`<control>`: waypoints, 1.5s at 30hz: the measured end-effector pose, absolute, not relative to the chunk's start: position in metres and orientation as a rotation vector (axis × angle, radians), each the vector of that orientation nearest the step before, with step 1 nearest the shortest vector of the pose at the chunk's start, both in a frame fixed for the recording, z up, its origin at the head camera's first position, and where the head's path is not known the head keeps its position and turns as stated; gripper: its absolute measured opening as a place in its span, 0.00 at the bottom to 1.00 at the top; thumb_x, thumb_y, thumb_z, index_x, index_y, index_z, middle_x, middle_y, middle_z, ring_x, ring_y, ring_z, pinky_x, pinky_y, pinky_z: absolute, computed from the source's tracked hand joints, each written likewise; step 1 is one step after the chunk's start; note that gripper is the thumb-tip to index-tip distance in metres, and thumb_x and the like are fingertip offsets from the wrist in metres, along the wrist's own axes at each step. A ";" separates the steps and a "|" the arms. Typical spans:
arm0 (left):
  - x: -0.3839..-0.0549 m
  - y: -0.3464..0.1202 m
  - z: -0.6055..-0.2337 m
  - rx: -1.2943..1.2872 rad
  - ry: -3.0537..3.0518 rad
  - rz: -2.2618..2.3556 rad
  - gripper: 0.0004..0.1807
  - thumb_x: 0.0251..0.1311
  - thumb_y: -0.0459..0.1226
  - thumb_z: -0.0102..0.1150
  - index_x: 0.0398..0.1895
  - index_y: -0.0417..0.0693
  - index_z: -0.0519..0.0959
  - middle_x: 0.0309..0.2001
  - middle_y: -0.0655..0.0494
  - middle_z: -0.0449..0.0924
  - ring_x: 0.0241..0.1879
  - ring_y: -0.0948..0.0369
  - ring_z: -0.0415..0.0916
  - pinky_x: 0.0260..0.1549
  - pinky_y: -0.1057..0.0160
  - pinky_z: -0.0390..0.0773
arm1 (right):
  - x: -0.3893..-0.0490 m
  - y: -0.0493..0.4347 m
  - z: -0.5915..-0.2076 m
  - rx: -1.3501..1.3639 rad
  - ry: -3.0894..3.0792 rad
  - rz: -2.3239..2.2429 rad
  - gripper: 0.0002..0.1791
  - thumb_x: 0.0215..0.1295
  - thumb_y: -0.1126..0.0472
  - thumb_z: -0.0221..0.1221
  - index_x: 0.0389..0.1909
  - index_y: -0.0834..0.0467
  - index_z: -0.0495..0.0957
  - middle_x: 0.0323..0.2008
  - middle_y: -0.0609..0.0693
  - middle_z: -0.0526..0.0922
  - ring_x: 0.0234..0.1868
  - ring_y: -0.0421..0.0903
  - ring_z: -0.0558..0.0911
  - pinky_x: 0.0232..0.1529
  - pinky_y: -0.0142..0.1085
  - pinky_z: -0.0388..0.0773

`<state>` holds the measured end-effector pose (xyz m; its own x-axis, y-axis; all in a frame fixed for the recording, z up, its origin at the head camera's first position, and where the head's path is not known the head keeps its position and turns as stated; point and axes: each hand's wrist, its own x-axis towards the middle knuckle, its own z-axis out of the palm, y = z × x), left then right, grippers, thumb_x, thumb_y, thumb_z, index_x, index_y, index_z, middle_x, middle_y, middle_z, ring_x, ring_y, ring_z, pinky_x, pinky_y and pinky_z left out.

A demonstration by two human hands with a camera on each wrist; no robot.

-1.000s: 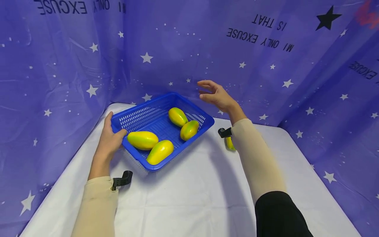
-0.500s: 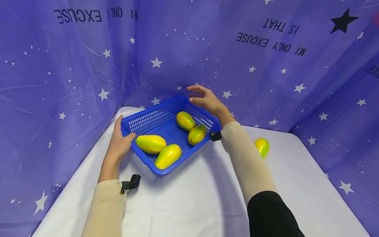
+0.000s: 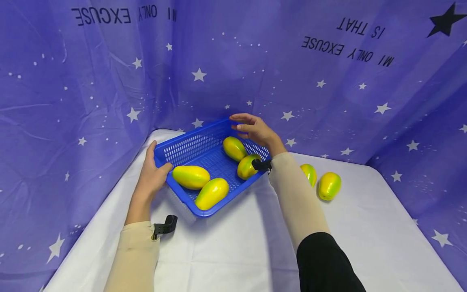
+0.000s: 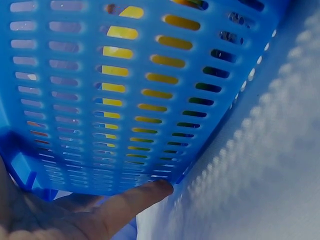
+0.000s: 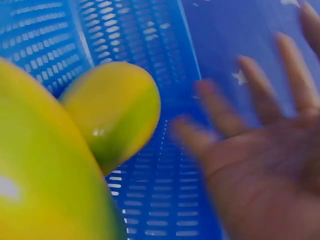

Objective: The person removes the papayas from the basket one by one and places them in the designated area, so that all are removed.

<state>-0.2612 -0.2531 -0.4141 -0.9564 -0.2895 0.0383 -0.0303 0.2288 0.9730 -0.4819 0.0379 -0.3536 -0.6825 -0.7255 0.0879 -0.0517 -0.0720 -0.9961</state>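
Note:
A blue plastic basket [image 3: 215, 158] with slotted walls stands on the white table, tilted slightly. My left hand [image 3: 152, 178] grips its left end, thumb over the rim; in the left wrist view, the fingers [image 4: 135, 202] lie against the slotted outer wall. Inside are two yellow-green mangoes at the near left, one mango [image 3: 191, 177] beside another mango [image 3: 212, 194]. Two more lie toward the right end, a mango [image 3: 234, 148] and a mango [image 3: 248, 167]. My right hand [image 3: 257, 132] is at the far right corner, fingers spread and holding nothing; whether it touches the rim I cannot tell.
Right of the basket, partly behind my right forearm, a mango [image 3: 309, 173] lies on the white tabletop [image 3: 226, 247] close to another mango [image 3: 330, 186]. A purple star-print curtain [image 3: 248, 61] hangs round the back and sides.
My right hand has moved left and down to the basket's far right corner. Two mangoes on the table have come out from behind the right forearm. My left hand keeps its hold.

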 end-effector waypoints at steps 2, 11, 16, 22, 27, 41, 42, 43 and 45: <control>-0.262 -0.252 -0.414 0.303 -2.286 -1.811 0.46 0.56 0.32 0.46 0.70 0.70 0.33 0.71 0.57 0.30 0.67 0.50 0.37 0.60 0.40 0.46 | -0.482 0.043 -0.359 -0.773 1.761 -1.685 0.26 0.59 0.64 0.58 0.60 0.59 0.67 0.64 0.52 0.63 0.63 0.54 0.61 0.61 0.58 0.49; -0.262 -0.246 -0.412 0.269 -2.279 -1.817 0.45 0.56 0.33 0.45 0.70 0.70 0.34 0.71 0.58 0.31 0.67 0.51 0.38 0.60 0.40 0.45 | -0.481 0.038 -0.374 -0.708 2.076 -1.146 0.28 0.51 0.59 0.66 0.56 0.53 0.73 0.62 0.44 0.64 0.62 0.43 0.62 0.54 0.41 0.69; -0.265 -0.245 -0.409 0.257 -2.266 -1.810 0.45 0.56 0.32 0.45 0.70 0.69 0.34 0.71 0.59 0.31 0.67 0.51 0.38 0.60 0.40 0.45 | -0.482 0.029 -0.373 -0.785 2.170 -1.055 0.26 0.49 0.59 0.67 0.52 0.50 0.76 0.62 0.40 0.65 0.65 0.42 0.57 0.55 0.35 0.68; -0.266 -0.243 -0.410 0.251 -2.278 -1.810 0.45 0.56 0.32 0.45 0.70 0.68 0.34 0.71 0.58 0.31 0.67 0.51 0.38 0.61 0.40 0.42 | -0.483 0.030 -0.378 -0.809 2.144 -1.128 0.27 0.47 0.58 0.68 0.52 0.49 0.76 0.62 0.40 0.66 0.64 0.38 0.58 0.53 0.36 0.69; -0.266 -0.242 -0.412 0.275 -2.295 -1.797 0.45 0.56 0.33 0.45 0.70 0.69 0.34 0.71 0.58 0.32 0.67 0.50 0.38 0.60 0.39 0.41 | -0.483 0.031 -0.381 -0.833 2.006 -1.338 0.27 0.49 0.62 0.66 0.54 0.55 0.75 0.63 0.42 0.63 0.62 0.41 0.62 0.53 0.38 0.70; -0.264 -0.251 -0.412 0.297 -2.291 -1.808 0.45 0.57 0.33 0.45 0.70 0.70 0.33 0.71 0.58 0.31 0.67 0.50 0.38 0.60 0.40 0.43 | -0.482 0.019 -0.375 -0.843 1.748 -1.729 0.27 0.56 0.71 0.58 0.59 0.60 0.69 0.65 0.42 0.60 0.60 0.50 0.66 0.50 0.45 0.72; -0.264 -0.252 -0.413 0.293 -2.289 -1.811 0.45 0.57 0.33 0.45 0.70 0.70 0.33 0.71 0.58 0.31 0.67 0.51 0.38 0.60 0.41 0.43 | -0.482 0.017 -0.375 -0.840 1.736 -1.751 0.27 0.56 0.71 0.58 0.60 0.60 0.68 0.65 0.42 0.60 0.60 0.50 0.66 0.49 0.45 0.72; -0.265 -0.253 -0.413 0.294 -2.290 -1.808 0.45 0.57 0.33 0.45 0.70 0.70 0.33 0.71 0.57 0.31 0.67 0.51 0.38 0.60 0.41 0.43 | -0.482 0.015 -0.375 -0.843 1.726 -1.771 0.28 0.56 0.71 0.57 0.60 0.60 0.68 0.65 0.42 0.59 0.59 0.51 0.67 0.49 0.46 0.73; -0.266 -0.255 -0.414 0.292 -2.289 -1.807 0.45 0.57 0.33 0.45 0.70 0.69 0.33 0.71 0.57 0.30 0.67 0.51 0.37 0.61 0.41 0.43 | -0.481 0.011 -0.373 -0.852 1.703 -1.810 0.28 0.57 0.71 0.57 0.60 0.59 0.68 0.66 0.43 0.59 0.59 0.52 0.67 0.48 0.47 0.73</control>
<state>-0.2656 -0.2550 -0.4139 -0.9581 -0.2833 0.0421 -0.0249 0.2286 0.9732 -0.4810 0.0111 -0.3726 -0.6742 -0.7319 0.0989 -0.0541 -0.0847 -0.9949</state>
